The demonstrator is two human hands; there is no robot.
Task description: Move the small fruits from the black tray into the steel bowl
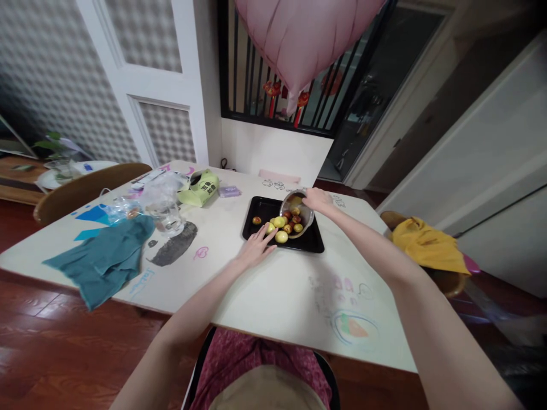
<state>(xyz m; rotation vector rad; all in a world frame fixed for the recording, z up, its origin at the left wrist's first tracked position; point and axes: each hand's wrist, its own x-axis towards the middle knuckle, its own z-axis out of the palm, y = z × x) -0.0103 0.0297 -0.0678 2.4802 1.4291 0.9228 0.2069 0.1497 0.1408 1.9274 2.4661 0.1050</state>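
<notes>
A metal bowl (308,219) is tipped on its side over a black baking tray (311,244), its mouth facing left. My right hand (319,201) grips the bowl by its far right rim. Small round fruits, red-brown and yellow-green, lie inside the bowl and spill from its mouth. A yellow-green fruit (281,237) rests on the tray near the front. One reddish fruit (256,220) sits apart at the tray's left side. My left hand (255,248) is open at the tray's front left edge, its fingers spread and reaching to the yellow-green fruits. Their exact kind cannot be made out.
On the table's left lie a teal cloth (106,259), a clear plastic cup (170,219), a yellow-green tissue bag (204,189) and a purple packet (229,191). A yellow cloth (427,245) hangs over a chair on the right. Overhead hangs a pink balloon (307,40).
</notes>
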